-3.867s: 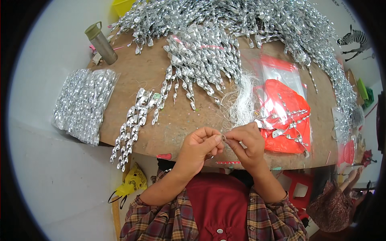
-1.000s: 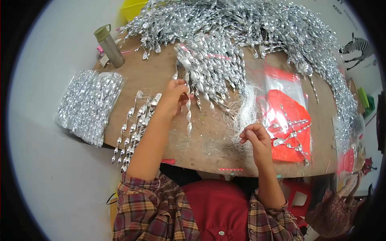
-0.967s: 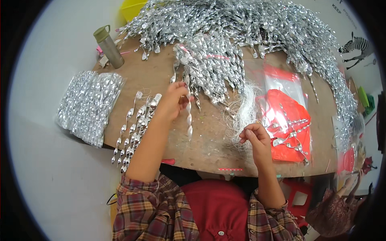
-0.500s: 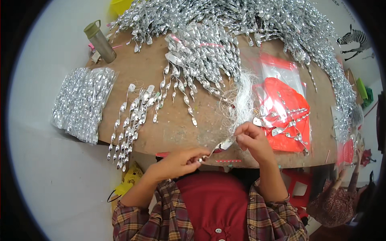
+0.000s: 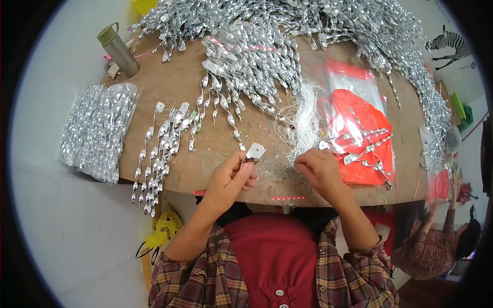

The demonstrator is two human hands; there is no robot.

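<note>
Since the earlier frame, the left hand (image 5: 226, 184) had tipped the twisted silver strip (image 5: 255, 152) upward over the bench (image 5: 174, 66), pinching below its holed end, leaving that free; the right hand (image 5: 321, 172) curled beside white string (image 5: 309, 110), its hold unclear.

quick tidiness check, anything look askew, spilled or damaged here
Two mild oddities: white thread strays from its bundle in loose, tangled loops on the left, and silver twisted strips at front left have lower ends sticking out past the edge of the table. Nothing looks spilled or damaged.
</note>
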